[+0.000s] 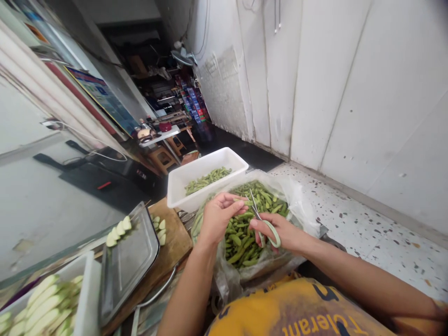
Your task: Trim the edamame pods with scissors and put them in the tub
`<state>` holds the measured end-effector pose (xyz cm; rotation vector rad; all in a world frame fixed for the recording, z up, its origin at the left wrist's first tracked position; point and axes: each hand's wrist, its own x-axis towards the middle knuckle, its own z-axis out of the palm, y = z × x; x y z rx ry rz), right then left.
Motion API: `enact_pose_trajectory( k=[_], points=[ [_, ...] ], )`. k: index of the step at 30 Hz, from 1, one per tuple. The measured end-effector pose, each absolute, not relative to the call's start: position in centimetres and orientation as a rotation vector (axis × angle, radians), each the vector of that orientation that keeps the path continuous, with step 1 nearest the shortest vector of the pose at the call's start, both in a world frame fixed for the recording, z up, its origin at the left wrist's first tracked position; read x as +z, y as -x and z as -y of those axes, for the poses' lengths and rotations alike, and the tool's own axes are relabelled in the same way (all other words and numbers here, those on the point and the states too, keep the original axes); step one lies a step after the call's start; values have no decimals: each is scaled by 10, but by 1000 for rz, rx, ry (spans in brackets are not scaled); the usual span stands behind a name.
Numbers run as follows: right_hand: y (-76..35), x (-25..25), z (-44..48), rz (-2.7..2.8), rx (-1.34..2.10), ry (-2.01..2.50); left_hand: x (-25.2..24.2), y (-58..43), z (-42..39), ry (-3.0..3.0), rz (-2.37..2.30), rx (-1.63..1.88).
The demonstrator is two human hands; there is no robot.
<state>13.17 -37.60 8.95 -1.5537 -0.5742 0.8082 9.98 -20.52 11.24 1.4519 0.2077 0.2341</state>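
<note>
My left hand (222,212) pinches a green soybean pod (249,203) between thumb and fingers. In my right hand (276,231) is a pair of scissors (269,232) with pale green handles, its blades parted and pointing up at the pod. Both hands are above a clear plastic bag (297,193) full of green pods (241,245). Just beyond the bag, a white plastic tub (210,200) holds a layer of pods (208,181) on its bottom.
To the left, a metal tray (131,261) with skewered pale green slices (119,231) lies on a wooden board (175,231). A white bin (87,289) of larger slices stands at lower left. A white wall (325,84) rises on the right. Stools (163,158) and a table stand farther back.
</note>
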Motion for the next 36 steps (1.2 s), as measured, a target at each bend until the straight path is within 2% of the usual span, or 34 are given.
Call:
enact_pose_trajectory(
  k=[18,28,36],
  points=[
    [-141,82,376,459,801,1531,109,-100,209,-1563,-242,300],
    [-149,77,388,352,792,1409,79,-116,186,-2513,-62,290],
    [-148,76,388,392,830,1446,65,-120,195,-2631,5,208]
  ],
)
